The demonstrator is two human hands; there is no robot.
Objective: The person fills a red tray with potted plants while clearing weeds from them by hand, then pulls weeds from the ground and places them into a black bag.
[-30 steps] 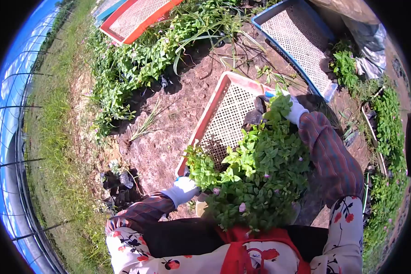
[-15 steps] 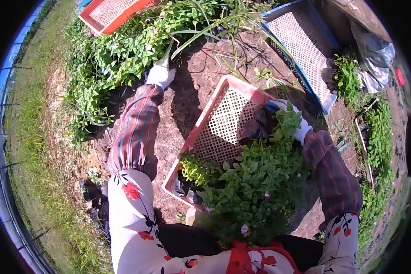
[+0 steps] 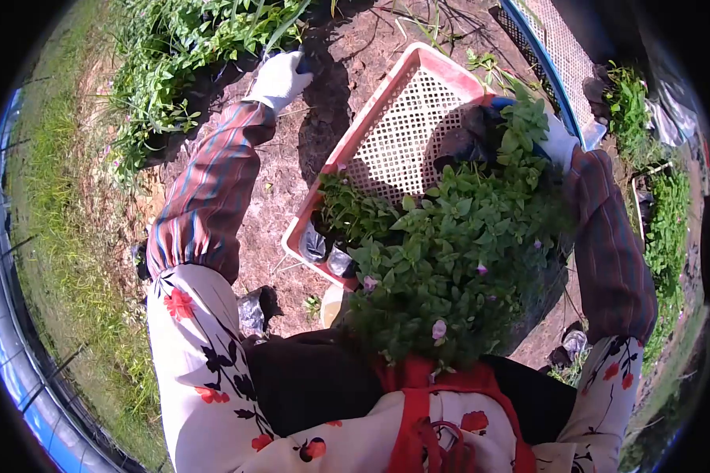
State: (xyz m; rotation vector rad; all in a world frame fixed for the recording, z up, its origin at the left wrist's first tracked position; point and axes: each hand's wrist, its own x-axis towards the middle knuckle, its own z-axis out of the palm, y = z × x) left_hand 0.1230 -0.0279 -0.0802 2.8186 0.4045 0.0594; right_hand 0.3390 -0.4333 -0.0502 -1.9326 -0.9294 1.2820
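Soil (image 3: 288,189) rings pink tray (image 3: 368,106); seedlings (image 3: 450,260) hide right hand (image 3: 561,143) fingers, left hand (image 3: 280,79) unclear.

Pink mesh tray (image 3: 386,118): plastic lattice, lies on bare soil, set diagonally. Near end packed with leafy seedlings (image 3: 450,252) in black bags, a few pink blooms; far end bare lattice. Potted seedling (image 3: 521,126): green top, black bag, upright at tray's far right edge, in grip of right hand (image 3: 560,146). Plant patch (image 3: 181,47): dense green leaves on ground left of tray, left hand (image 3: 280,79) at its edge.
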